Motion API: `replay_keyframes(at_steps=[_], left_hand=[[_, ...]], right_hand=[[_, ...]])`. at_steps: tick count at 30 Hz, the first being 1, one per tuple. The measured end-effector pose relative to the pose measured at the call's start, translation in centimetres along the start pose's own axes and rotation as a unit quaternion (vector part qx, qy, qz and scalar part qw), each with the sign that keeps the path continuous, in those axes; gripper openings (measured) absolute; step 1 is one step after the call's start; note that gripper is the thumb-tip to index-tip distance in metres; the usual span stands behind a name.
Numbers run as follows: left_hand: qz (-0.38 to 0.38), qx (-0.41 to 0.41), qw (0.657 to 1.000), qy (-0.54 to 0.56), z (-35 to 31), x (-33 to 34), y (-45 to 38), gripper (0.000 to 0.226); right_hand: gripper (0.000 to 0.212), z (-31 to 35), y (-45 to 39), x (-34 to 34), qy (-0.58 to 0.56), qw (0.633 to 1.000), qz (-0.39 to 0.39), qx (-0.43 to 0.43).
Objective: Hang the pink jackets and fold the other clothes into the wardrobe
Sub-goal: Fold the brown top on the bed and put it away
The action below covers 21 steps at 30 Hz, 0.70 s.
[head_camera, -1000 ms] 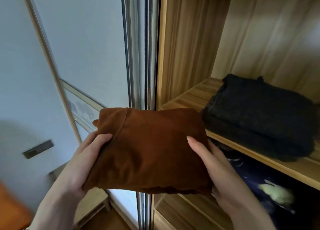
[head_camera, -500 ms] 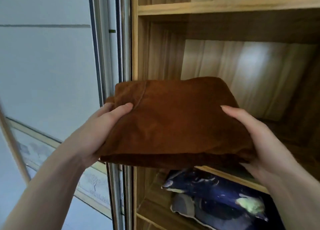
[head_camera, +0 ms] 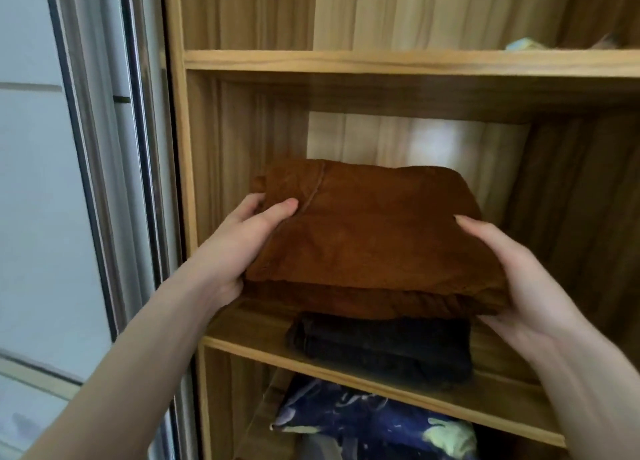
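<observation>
The folded brown garment (head_camera: pixel 374 238) is a thick, soft-looking rectangle of rust-coloured cloth with a suede-like nap, a raised seam curving down its left part and a rumpled stack of layers showing along its near edge; it sits over a folded dark garment (head_camera: pixel 381 348), charcoal and coarser in weave, which lies on the middle wooden shelf (head_camera: pixel 249 335) of the wardrobe (head_camera: pixel 242 61); whether the brown bundle already rests its weight on the dark one I cannot tell, though their edges meet in view; the left hand (head_camera: pixel 239 248) grips the bundle's left end, thumb laid flat on top beside the seam, the other fingers curled round the edge and under, mostly hidden by the cloth; the right hand (head_camera: pixel 526 279) holds the right end, thumb stretched along the top surface, palm against the side, fingers tucked beneath the lower fold where they cannot be seen; the shelves and side panels are pale wood-grain board with straight, squared edges; in the compartment below lies a glossy dark blue fabric (head_camera: pixel 374 425) with pale printed patches; on the upper shelf, far right, a small pale green thing (head_camera: pixel 526 44) is too blurred to name; a grey sliding door (head_camera: pixel 41 182) with a metal frame stands to the left
</observation>
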State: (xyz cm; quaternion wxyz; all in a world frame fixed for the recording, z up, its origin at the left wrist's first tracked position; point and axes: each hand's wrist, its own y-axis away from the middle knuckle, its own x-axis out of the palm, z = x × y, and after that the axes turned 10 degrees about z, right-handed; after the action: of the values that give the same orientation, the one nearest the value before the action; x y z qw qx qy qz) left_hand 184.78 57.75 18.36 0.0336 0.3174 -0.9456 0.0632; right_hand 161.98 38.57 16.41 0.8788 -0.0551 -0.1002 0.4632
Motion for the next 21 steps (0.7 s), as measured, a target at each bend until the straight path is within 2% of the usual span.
replay_keyframes(at_steps=[1,3,8,14,21], left_hand=[[-0.002,-0.002,1.0,-0.003,0.1,0.4,-0.7,0.079],[0.001,-0.003,1.0,-0.004,0.4,0.9,-2.2,0.089],[0.001,-0.01,1.0,-0.024,1.7,1.7,-5.2,0.089],[0.019,-0.051,0.998,-0.027,3.0,2.8,-6.7,0.09],[0.025,-0.086,0.995,-0.04,4.3,2.5,-7.8,0.095]], right_hand=[[0.045,0.2,-0.2,0.1,-0.007,1.0,-0.017,0.006],[0.046,0.5,-0.9,-0.1,-0.003,0.999,-0.033,0.012],[0.047,0.1,-2.4,-1.3,0.005,0.996,-0.076,0.051],[0.065,-1.5,-3.0,-3.1,0.093,0.983,-0.137,0.081],[0.08,-3.1,-2.9,-3.8,0.141,0.976,-0.151,0.074]])
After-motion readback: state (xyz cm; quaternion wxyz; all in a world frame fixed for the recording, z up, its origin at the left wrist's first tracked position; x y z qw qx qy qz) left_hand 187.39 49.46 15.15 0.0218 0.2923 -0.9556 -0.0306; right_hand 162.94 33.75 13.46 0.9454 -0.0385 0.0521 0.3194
